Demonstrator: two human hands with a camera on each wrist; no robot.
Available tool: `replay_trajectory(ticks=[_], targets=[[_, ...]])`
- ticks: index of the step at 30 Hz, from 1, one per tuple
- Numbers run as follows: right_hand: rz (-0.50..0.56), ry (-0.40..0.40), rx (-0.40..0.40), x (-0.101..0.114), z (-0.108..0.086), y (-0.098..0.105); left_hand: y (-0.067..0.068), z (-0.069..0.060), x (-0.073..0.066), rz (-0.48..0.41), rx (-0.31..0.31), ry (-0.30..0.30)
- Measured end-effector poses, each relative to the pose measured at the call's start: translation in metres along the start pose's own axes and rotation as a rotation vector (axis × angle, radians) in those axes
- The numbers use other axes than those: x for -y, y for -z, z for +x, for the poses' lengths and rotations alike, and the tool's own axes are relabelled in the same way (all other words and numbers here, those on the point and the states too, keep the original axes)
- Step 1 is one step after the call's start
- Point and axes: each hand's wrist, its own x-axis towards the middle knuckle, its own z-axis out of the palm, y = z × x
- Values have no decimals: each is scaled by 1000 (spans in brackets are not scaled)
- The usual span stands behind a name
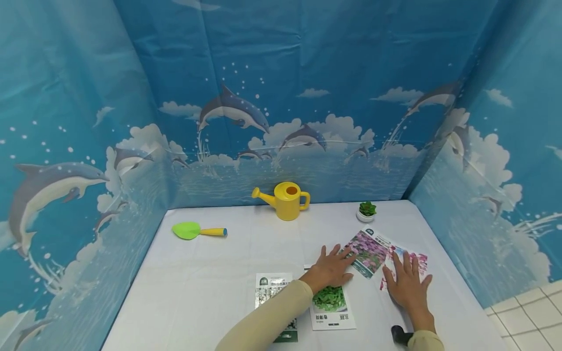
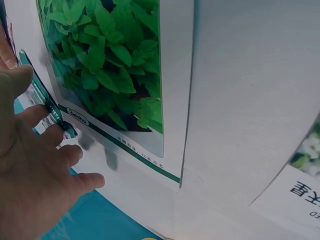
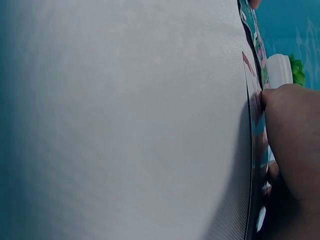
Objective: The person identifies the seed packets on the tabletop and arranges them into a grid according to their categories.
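Observation:
In the head view, my left hand [image 1: 332,266] has its fingers spread, with the fingertips at the left edge of a purple-flower seed packet [image 1: 366,249]. Its palm is above a green-leaf seed packet [image 1: 331,304], partly covering it; the leafy picture [image 2: 107,55] fills much of the left wrist view. My right hand [image 1: 408,282] rests with spread fingers on a pink-flower seed packet [image 1: 422,262], which adjoins the purple one. From the right wrist, that packet [image 3: 255,95] shows edge-on under the thumb. A white-flower seed packet [image 1: 272,285] lies partly under the left sleeve.
At the back of the white table [image 1: 193,292] stand a yellow watering can [image 1: 287,207] and a small potted succulent [image 1: 366,211]. A green toy trowel [image 1: 189,230] with a yellow handle lies at the left. Dolphin-printed curtains [image 1: 263,58] enclose the table's back and sides.

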Motion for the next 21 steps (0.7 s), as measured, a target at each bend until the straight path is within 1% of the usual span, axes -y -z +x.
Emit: replay_trajectory(ticks=[4, 11, 17, 21], targets=[[-3, -8, 4, 0, -1, 1, 0, -3, 1, -5, 5, 7], [-8, -30, 37, 0, -1, 4, 3, -10, 6, -45, 9, 23], [-15, -30, 53, 1, 0, 5, 4, -16, 12, -38, 9, 46], [-10, -31, 61, 2, 0, 6, 2, -17, 16, -23, 0, 63]])
